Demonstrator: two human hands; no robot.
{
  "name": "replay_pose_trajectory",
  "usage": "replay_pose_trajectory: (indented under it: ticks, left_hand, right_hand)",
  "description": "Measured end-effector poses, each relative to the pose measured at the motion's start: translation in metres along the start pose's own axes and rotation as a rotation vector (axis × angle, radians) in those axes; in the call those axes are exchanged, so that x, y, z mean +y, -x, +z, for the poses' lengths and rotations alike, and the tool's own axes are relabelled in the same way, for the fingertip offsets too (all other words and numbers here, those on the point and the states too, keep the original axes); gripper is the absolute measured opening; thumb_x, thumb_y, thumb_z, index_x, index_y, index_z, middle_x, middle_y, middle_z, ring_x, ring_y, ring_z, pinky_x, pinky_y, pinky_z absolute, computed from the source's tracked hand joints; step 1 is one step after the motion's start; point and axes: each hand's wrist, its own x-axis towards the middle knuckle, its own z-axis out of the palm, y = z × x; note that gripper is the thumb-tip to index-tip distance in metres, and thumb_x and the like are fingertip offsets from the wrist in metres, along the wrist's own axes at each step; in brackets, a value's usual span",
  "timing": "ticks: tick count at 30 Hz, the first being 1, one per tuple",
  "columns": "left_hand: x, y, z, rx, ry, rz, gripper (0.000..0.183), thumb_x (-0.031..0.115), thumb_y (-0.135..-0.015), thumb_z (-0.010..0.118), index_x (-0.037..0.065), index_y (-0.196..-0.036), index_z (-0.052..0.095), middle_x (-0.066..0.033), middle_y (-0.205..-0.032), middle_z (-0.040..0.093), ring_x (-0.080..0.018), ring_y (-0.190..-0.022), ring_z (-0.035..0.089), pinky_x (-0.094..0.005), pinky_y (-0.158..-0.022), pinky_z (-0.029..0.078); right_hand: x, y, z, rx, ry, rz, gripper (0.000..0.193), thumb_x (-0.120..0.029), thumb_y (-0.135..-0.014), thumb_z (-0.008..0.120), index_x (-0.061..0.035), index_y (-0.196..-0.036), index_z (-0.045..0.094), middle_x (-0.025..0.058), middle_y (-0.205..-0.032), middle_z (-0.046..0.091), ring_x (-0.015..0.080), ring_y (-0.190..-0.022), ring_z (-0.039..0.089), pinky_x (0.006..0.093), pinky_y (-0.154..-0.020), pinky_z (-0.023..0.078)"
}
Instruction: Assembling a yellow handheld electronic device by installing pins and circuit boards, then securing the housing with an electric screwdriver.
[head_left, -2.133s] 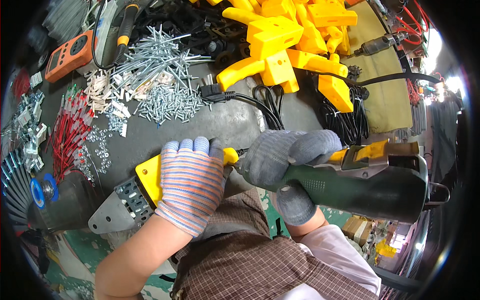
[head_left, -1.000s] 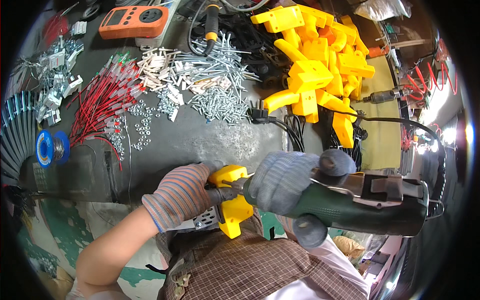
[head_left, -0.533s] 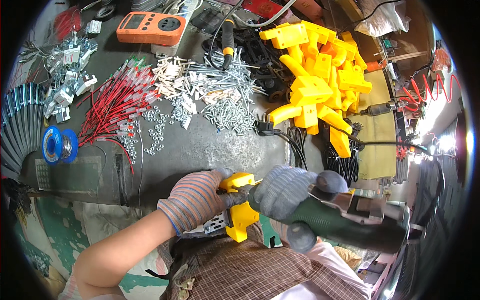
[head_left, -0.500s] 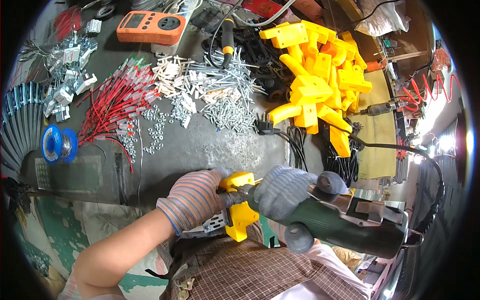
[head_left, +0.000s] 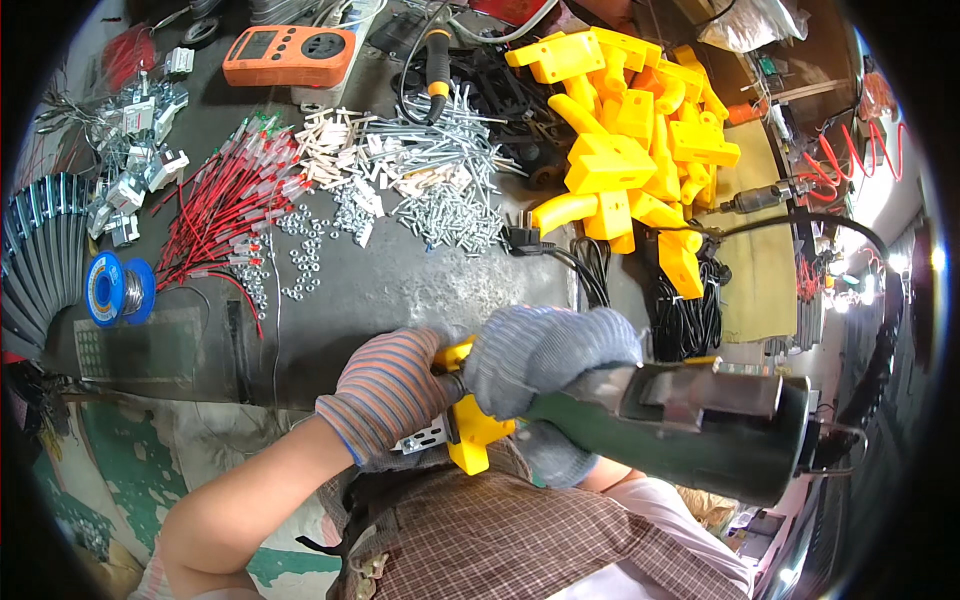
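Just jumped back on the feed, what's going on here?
A person in gloves grips a yellow part with the left hand, at the near edge of the bench; a perforated metal plate shows beside it. The right hand holds a green power tool toward that part, but the glove hides its tip. Loose screws and a pile of yellow pieces lie beyond.

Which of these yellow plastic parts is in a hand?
The yellow part held in the left hand, by the checked apron; the other yellow parts lie heaped together, farther from the person.
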Motion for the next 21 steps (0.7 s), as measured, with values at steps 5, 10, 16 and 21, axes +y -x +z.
replay_pose_trajectory:
  ticks: [5,10,16,21]
  left_hand:
    - [-0.012,0.005,0.007,0.163,-0.029,0.105,0.040,0.031,-0.078,0.073,0.002,-0.104,0.067,-0.0209,-0.090,0.068,-0.0350,-0.085,0.067,-0.0411,-0.077,0.053]
    - [-0.024,-0.007,0.011,0.085,-0.026,0.138,0.046,0.038,-0.079,0.074,0.001,-0.105,0.066,-0.0205,-0.090,0.068,-0.0346,-0.086,0.067,-0.0407,-0.077,0.052]
    - [-0.018,-0.003,0.008,0.040,0.250,-0.015,0.048,0.019,-0.084,0.076,-0.001,-0.124,0.059,-0.0115,-0.105,0.070,-0.0146,-0.094,0.065,-0.0302,-0.085,0.053]
    - [-0.013,-0.003,0.009,-0.009,0.393,-0.016,0.050,0.015,-0.085,0.075,0.000,-0.129,0.056,-0.0109,-0.108,0.069,-0.0151,-0.098,0.064,-0.0308,-0.088,0.052]
  right_hand:
    - [-0.015,0.006,-0.010,0.000,-0.025,-0.016,0.082,-0.027,-0.083,0.072,-0.0026,-0.146,0.026,-0.0010,-0.056,0.050,0.0173,-0.046,0.051,0.0332,-0.051,0.048]
    - [-0.011,-0.009,-0.021,0.033,-0.011,-0.052,0.082,-0.027,-0.083,0.073,-0.0024,-0.146,0.027,-0.0006,-0.056,0.051,0.0177,-0.048,0.052,0.0336,-0.052,0.049]
    - [-0.014,0.015,-0.049,0.045,0.114,-0.022,0.073,-0.023,-0.081,0.076,-0.0047,-0.138,0.033,0.0020,-0.063,0.053,0.0182,-0.053,0.054,0.0330,-0.054,0.050]
    - [0.018,0.042,-0.060,0.104,0.232,0.002,0.057,-0.021,-0.081,0.078,-0.0075,-0.120,0.039,0.0039,-0.067,0.053,0.0182,-0.057,0.054,0.0330,-0.054,0.048]
